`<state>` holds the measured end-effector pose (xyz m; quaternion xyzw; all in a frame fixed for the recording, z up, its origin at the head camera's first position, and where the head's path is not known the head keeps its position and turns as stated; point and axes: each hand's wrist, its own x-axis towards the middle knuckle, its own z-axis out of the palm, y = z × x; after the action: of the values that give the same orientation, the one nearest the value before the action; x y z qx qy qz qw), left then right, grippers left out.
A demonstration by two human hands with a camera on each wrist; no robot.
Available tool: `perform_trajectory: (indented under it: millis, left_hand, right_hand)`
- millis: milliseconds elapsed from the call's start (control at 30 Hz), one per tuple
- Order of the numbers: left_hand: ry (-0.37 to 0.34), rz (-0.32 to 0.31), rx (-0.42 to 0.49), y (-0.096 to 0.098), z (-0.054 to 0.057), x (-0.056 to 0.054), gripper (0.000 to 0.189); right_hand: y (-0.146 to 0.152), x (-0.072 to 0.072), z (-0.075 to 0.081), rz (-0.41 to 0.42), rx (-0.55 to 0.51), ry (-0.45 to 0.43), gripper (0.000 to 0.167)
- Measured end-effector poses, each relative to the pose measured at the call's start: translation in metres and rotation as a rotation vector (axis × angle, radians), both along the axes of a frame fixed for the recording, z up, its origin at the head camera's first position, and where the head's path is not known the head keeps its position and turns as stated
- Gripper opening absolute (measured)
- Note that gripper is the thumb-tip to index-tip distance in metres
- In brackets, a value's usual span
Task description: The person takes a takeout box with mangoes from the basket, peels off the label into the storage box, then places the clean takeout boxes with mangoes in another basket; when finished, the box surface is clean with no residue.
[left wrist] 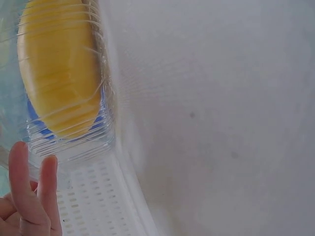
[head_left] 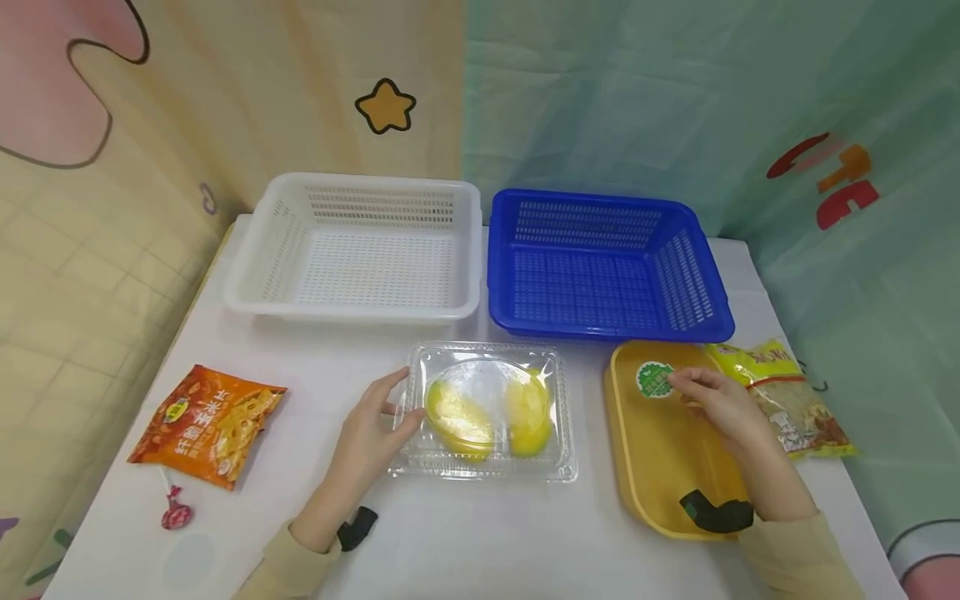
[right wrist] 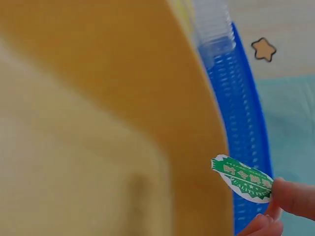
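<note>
A clear plastic clamshell box [head_left: 491,467] stands closed in the middle of the table with two yellow mangoes [head_left: 528,417] inside. At its left side is my left hand [head_left: 367,433], thumb and fingers spread along the edge. The left wrist view shows two fairly straight fingers [left wrist: 47,191] by the box corner, one mango [left wrist: 61,69] behind the ridged plastic. On the right, my right hand [head_left: 723,408] pinches a round green-and-white sticker [head_left: 655,379] between thumb and finger, above a yellow tray [head_left: 645,467]. Green printing on the sticker [right wrist: 243,179] faces the right wrist camera.
Behind the box stand a white basket [head_left: 375,312] and a blue basket [head_left: 585,327]. An orange snack bag [head_left: 206,425] and a wrapped lollipop [head_left: 176,512] lie at the left. A yellow-topped food bag [head_left: 787,400] lies partly behind the right arm, beside the yellow tray.
</note>
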<state>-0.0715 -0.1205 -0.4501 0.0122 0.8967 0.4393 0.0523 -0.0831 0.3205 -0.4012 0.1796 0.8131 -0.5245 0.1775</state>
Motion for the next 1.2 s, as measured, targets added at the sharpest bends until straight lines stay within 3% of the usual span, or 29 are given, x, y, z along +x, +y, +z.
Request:
perform_trajectory:
  millis: [200, 300, 400, 567, 733, 867, 1033, 1200]
  left_hand:
    - [0.021, 0.013, 0.005, 0.0, 0.0, 0.0, 0.062]
    - [0.024, 0.013, 0.014, 0.0, -0.001, 0.001, 0.061]
    - [0.011, 0.015, 0.019, 0.001, -0.002, 0.001, 0.061]
    - [0.005, 0.015, 0.017, 0.001, -0.002, 0.0, 0.061]
    - [0.023, 0.014, 0.01, 0.001, -0.002, 0.001, 0.062]
    - [0.018, 0.013, 0.004, 0.0, -0.002, 0.002, 0.062]
    - [0.004, 0.003, 0.004, -0.001, -0.001, 0.002, 0.062]
    - [-0.011, 0.0, 0.014, 0.0, 0.0, 0.003, 0.062]
  right_hand:
    - [0.014, -0.005, -0.026, 0.085, 0.16, -0.142, 0.037]
    - [0.014, -0.007, -0.032, 0.072, 0.202, -0.173, 0.041]
    - [0.011, -0.008, -0.033, 0.081, 0.301, -0.14, 0.038]
    - [0.006, -0.008, -0.036, 0.177, 0.515, -0.085, 0.032]
    - [0.004, -0.009, -0.036, 0.236, 0.575, -0.095, 0.031]
    - [0.004, -0.011, -0.018, 0.22, 0.574, -0.004, 0.04]
    - [0.011, -0.019, 0.024, 0.158, 0.503, 0.196, 0.042]
    - [0.026, -0.036, 0.054, 0.063, 0.43, 0.303, 0.051]
